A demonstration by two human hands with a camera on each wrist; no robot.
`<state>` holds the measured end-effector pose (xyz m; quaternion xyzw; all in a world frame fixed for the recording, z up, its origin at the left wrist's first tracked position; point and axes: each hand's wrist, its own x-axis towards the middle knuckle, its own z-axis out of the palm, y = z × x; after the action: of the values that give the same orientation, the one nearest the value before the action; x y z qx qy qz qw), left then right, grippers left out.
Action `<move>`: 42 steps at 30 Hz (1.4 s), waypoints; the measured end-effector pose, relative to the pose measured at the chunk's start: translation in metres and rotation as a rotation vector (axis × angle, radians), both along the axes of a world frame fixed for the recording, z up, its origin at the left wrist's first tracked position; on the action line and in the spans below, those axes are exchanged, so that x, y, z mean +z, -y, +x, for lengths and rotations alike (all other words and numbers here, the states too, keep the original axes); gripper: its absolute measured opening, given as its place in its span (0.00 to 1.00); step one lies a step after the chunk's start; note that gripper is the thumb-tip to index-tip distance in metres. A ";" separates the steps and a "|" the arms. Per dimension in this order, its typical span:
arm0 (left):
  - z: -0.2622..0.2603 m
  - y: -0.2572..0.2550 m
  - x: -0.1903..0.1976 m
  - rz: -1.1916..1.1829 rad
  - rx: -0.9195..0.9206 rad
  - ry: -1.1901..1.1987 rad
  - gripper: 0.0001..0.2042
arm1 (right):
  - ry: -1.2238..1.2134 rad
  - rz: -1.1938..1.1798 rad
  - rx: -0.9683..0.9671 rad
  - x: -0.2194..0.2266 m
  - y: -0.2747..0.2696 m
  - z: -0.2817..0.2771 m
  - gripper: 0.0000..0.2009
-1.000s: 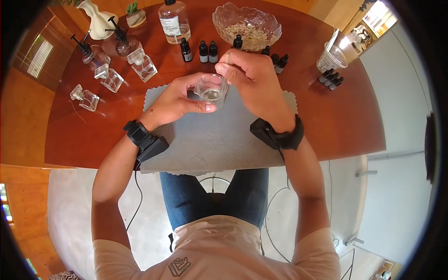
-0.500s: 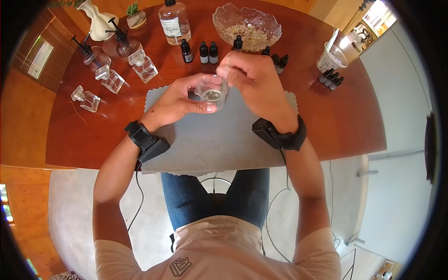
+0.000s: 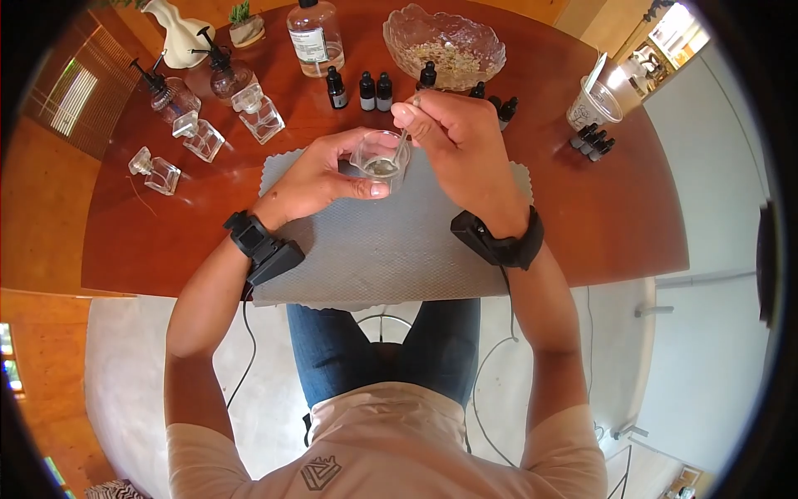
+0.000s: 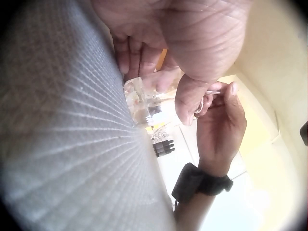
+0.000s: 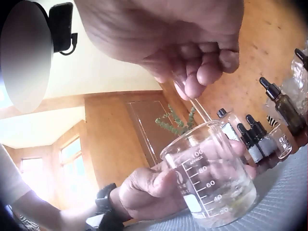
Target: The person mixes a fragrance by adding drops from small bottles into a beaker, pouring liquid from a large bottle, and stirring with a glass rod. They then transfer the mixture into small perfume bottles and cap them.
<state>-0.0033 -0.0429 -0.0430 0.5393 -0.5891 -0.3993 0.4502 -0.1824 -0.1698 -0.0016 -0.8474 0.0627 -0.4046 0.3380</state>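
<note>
A small glass beaker (image 3: 381, 166) with clear liquid at its bottom is gripped by the left hand (image 3: 320, 177), fingers and thumb round its sides. In the right wrist view the beaker (image 5: 211, 178) shows printed marks and stands tilted above the grey mat. The right hand (image 3: 461, 150) pinches a thin clear rod (image 3: 401, 148) between thumb and fingers, its lower part inside the beaker. That rod (image 5: 199, 109) enters over the rim in the right wrist view. The left wrist view shows the left hand (image 4: 192, 43) close up and the right hand (image 4: 221, 130) beyond it.
Small black dropper bottles (image 3: 367, 91) stand behind the hands, with a large labelled bottle (image 3: 314, 41) and a glass bowl (image 3: 445, 50) farther back. Square glass bottles (image 3: 259, 115) are at the left. A cup (image 3: 592, 106) stands at the right. A grey mat (image 3: 374, 249) lies in front.
The rod shows more plainly and leans into the beaker, and the right fingertips have shifted slightly. The left hand keeps its grip on the beaker, almost unmoved.
</note>
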 end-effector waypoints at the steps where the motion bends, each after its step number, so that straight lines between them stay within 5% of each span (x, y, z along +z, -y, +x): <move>1: 0.001 0.000 0.000 -0.004 0.002 0.005 0.32 | 0.009 -0.048 0.011 0.001 -0.001 0.000 0.15; 5: 0.000 -0.002 0.003 0.057 0.002 -0.039 0.32 | -0.032 0.047 0.282 0.007 -0.006 -0.002 0.15; 8: -0.001 -0.002 0.000 0.021 0.009 -0.026 0.31 | 0.047 0.009 0.000 0.002 -0.004 0.001 0.14; 14: 0.000 -0.002 0.003 0.038 -0.004 -0.030 0.31 | -0.061 0.212 0.303 0.007 -0.007 -0.004 0.15; 17: 0.000 -0.001 0.000 0.033 -0.009 -0.054 0.30 | -0.005 0.081 0.112 0.005 -0.008 -0.002 0.13; 20: -0.002 -0.001 0.001 -0.002 -0.001 -0.039 0.30 | -0.002 0.012 0.080 -0.001 0.000 -0.001 0.09; 23: -0.002 -0.004 0.005 0.051 0.009 -0.078 0.30 | -0.098 0.091 0.282 0.007 -0.003 -0.005 0.06; 29: 0.000 0.000 -0.002 0.011 -0.006 -0.030 0.31 | 0.044 -0.026 0.066 0.002 -0.001 0.000 0.06; 35: -0.001 -0.003 0.002 0.036 -0.012 -0.086 0.31 | -0.089 0.050 0.312 0.011 -0.008 -0.005 0.07; 38: -0.001 -0.001 -0.001 0.015 -0.011 -0.052 0.31 | -0.010 -0.035 0.013 0.006 -0.005 -0.002 0.08; 42: -0.002 -0.003 0.004 0.038 -0.007 -0.083 0.31 | -0.129 0.158 0.238 0.010 -0.003 -0.008 0.08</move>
<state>-0.0052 -0.0402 -0.0387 0.5285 -0.5642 -0.4339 0.4626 -0.1899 -0.1663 0.0083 -0.8437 0.0149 -0.3003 0.4447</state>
